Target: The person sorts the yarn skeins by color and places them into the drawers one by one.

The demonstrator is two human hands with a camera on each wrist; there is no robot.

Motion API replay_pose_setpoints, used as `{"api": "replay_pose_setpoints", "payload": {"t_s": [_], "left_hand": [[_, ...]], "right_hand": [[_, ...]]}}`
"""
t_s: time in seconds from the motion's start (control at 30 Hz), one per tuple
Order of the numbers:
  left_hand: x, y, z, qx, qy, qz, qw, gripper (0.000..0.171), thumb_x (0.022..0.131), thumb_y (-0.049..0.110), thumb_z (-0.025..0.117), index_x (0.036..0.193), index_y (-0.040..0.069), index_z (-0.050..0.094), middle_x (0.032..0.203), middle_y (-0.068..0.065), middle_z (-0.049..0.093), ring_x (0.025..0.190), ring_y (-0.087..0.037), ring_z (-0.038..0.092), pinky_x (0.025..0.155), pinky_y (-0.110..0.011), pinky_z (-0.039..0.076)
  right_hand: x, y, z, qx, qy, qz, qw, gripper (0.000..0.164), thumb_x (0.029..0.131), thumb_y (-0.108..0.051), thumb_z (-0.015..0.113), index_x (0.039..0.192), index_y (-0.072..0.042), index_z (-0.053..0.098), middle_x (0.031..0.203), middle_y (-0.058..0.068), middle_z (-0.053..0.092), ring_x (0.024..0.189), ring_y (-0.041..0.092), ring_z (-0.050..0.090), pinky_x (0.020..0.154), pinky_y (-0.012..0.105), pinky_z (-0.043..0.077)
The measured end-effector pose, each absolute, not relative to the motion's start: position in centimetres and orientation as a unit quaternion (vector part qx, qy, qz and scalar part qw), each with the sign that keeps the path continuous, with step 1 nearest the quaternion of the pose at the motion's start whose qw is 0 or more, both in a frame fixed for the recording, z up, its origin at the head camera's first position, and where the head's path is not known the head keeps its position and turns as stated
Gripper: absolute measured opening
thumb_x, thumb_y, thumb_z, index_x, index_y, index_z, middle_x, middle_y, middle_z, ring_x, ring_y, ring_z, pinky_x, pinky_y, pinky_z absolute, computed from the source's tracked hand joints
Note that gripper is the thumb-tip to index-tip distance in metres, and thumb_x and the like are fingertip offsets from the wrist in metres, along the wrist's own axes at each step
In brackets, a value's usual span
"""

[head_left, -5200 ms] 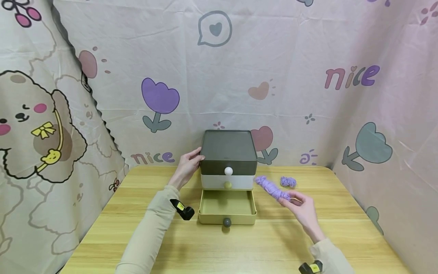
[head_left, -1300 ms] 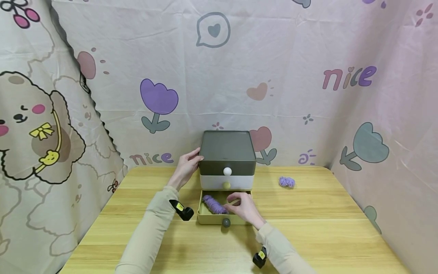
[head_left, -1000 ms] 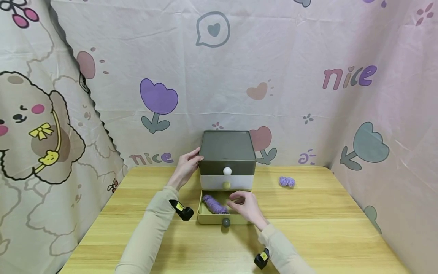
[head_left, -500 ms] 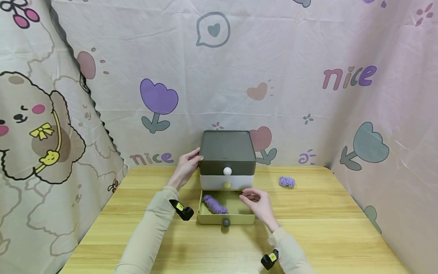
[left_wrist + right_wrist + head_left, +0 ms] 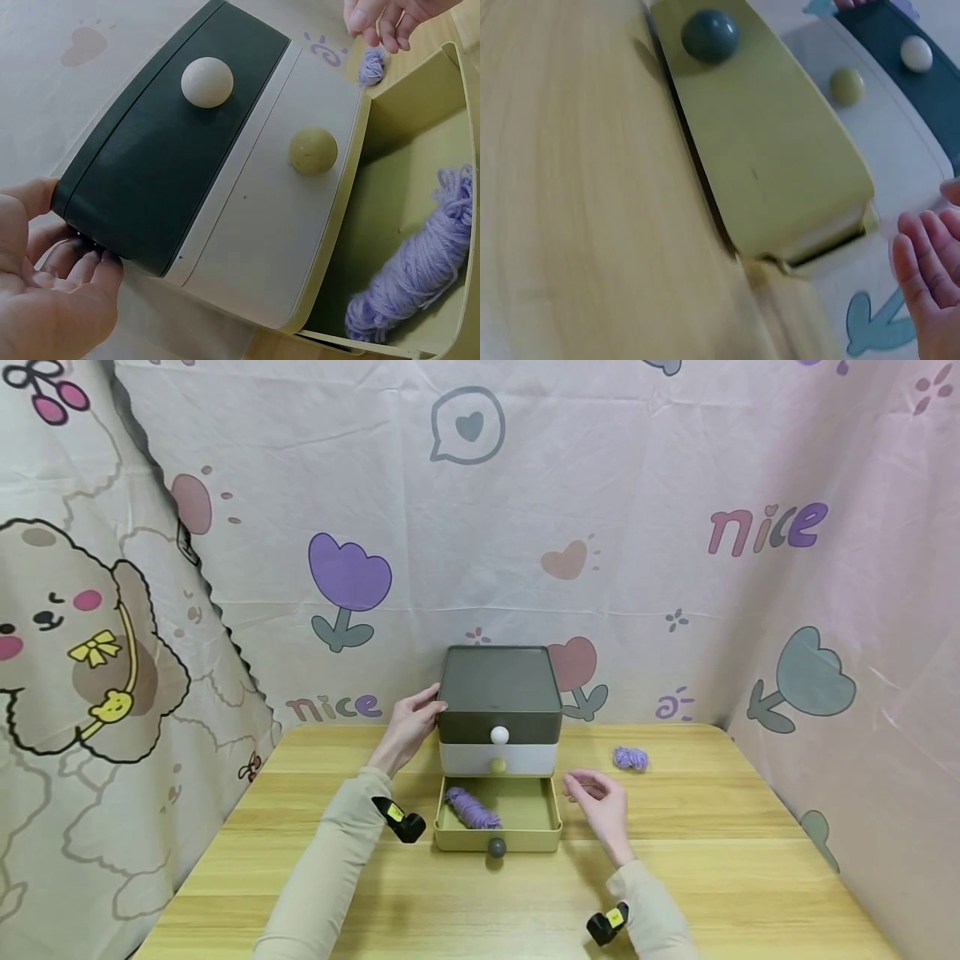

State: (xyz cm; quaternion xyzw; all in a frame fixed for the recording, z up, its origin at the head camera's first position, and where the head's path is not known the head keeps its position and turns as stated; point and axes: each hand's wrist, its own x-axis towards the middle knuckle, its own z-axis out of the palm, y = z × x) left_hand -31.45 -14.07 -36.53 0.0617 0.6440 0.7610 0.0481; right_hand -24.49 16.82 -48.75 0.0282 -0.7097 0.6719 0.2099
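Note:
A small stacked drawer unit [image 5: 501, 681] stands at the table's back, dark on top, white in the middle, yellow-green below. Its bottom drawer [image 5: 517, 841] is pulled out, and a long purple yarn skein [image 5: 472, 809] lies slanted in its left half. My left hand [image 5: 408, 727] holds the unit's upper left side; in the left wrist view the thumb [image 5: 30, 196] and curled fingers meet at the dark section's corner. Just right of the drawer hovers my right hand [image 5: 602, 803], its fingers loosely bent with nothing between them.
A smaller purple yarn bundle [image 5: 631, 758] lies on the wooden table [image 5: 712, 827] behind my right hand. Round knobs stick out from the drawer fronts, a dark one [image 5: 497, 847] on the pulled-out drawer. A printed cloth [image 5: 480, 527] hangs behind and at both sides.
The long yarn skein, earlier in my right hand beside the unit, now lies in the bottom drawer. My right hand has let go and moved right, out of the drawer. My left hand stays put.

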Motion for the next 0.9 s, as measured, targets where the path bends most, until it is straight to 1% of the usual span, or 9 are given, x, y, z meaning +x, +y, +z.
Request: {"api": "replay_pose_setpoints", "payload": {"t_s": [0.03,0.23,0.37,0.4,0.53,0.63,0.7,0.83,0.9], "left_hand": [[-31.4,-14.1,-36.5,0.062,0.645,0.761,0.048,0.060,0.102,0.000,0.049,0.158,0.005,0.028,0.170,-0.012,0.014,0.152,-0.024,0.025,0.126,-0.040,0.024],[-31.4,-14.1,-36.5,0.065,0.643,0.761,0.048,0.060,0.102,0.000,0.049,0.158,0.004,0.028,0.170,-0.014,0.013,0.153,-0.025,0.022,0.127,-0.042,0.022],[-31.4,-14.0,-36.5,0.066,0.641,0.763,0.048,0.060,0.102,0.000,0.048,0.158,0.004,0.027,0.170,-0.014,0.012,0.154,-0.026,0.022,0.127,-0.042,0.022],[-31.4,-14.0,-36.5,0.065,0.640,0.764,0.048,0.060,0.102,0.000,0.049,0.158,0.004,0.028,0.170,-0.014,0.012,0.154,-0.026,0.021,0.127,-0.042,0.022],[-31.4,-14.0,-36.4,0.059,0.639,0.766,0.046,0.060,0.101,0.000,0.050,0.157,0.005,0.029,0.170,-0.013,0.012,0.154,-0.026,0.022,0.127,-0.041,0.022],[-31.4,-14.1,-36.4,0.059,0.640,0.765,0.046,0.060,0.101,0.000,0.050,0.157,0.005,0.029,0.170,-0.013,0.012,0.154,-0.026,0.022,0.127,-0.042,0.022],[-31.4,-14.1,-36.4,0.062,0.641,0.763,0.047,0.060,0.102,0.000,0.049,0.157,0.004,0.028,0.170,-0.013,0.012,0.153,-0.026,0.023,0.127,-0.042,0.023],[-31.5,-14.1,-36.5,0.063,0.642,0.763,0.049,0.059,0.102,-0.001,0.048,0.158,0.004,0.028,0.170,-0.013,0.012,0.153,-0.025,0.022,0.127,-0.041,0.022],[-31.5,-14.1,-36.5,0.062,0.642,0.763,0.049,0.059,0.102,-0.001,0.048,0.158,0.004,0.028,0.170,-0.014,0.012,0.153,-0.026,0.023,0.127,-0.041,0.022]], "right_hand": [[-24.6,17.2,-48.9,0.023,-0.702,0.678,0.218,0.022,0.088,0.000,0.074,0.104,0.015,0.069,0.082,0.019,0.076,0.064,0.010,0.071,0.062,0.022,0.061],[-25.6,19.4,-50.0,-0.012,-0.661,0.708,0.248,0.025,0.089,0.001,0.072,0.105,0.019,0.065,0.073,-0.007,0.074,0.063,0.006,0.070,0.061,0.020,0.060],[-26.1,20.9,-50.3,-0.041,-0.642,0.723,0.251,0.029,0.089,0.003,0.072,0.109,0.021,0.063,0.074,-0.012,0.073,0.064,0.003,0.069,0.062,0.018,0.059],[-26.1,21.1,-50.1,-0.047,-0.644,0.720,0.253,0.028,0.088,0.003,0.072,0.109,0.020,0.064,0.075,-0.012,0.073,0.065,0.002,0.069,0.062,0.017,0.059],[-26.5,22.0,-50.2,-0.079,-0.657,0.702,0.262,0.032,0.087,0.002,0.073,0.113,0.018,0.064,0.076,-0.017,0.070,0.068,-0.003,0.065,0.063,0.012,0.057],[-27.2,22.7,-51.1,-0.101,-0.661,0.692,0.274,0.036,0.087,-0.001,0.074,0.116,0.017,0.063,0.079,-0.019,0.068,0.070,-0.006,0.064,0.063,0.012,0.057],[-27.5,23.2,-51.4,-0.119,-0.667,0.681,0.278,0.037,0.087,-0.003,0.076,0.117,0.015,0.064,0.085,-0.017,0.067,0.072,-0.007,0.063,0.062,0.012,0.056],[-27.9,23.9,-51.7,-0.148,-0.688,0.654,0.278,0.039,0.086,-0.007,0.076,0.120,0.009,0.065,0.099,-0.006,0.065,0.073,-0.010,0.059,0.060,0.008,0.052],[-28.0,24.2,-51.8,-0.155,-0.694,0.648,0.275,0.040,0.087,-0.007,0.076,0.122,0.008,0.064,0.106,0.001,0.065,0.072,-0.011,0.058,0.059,0.007,0.051]]}}
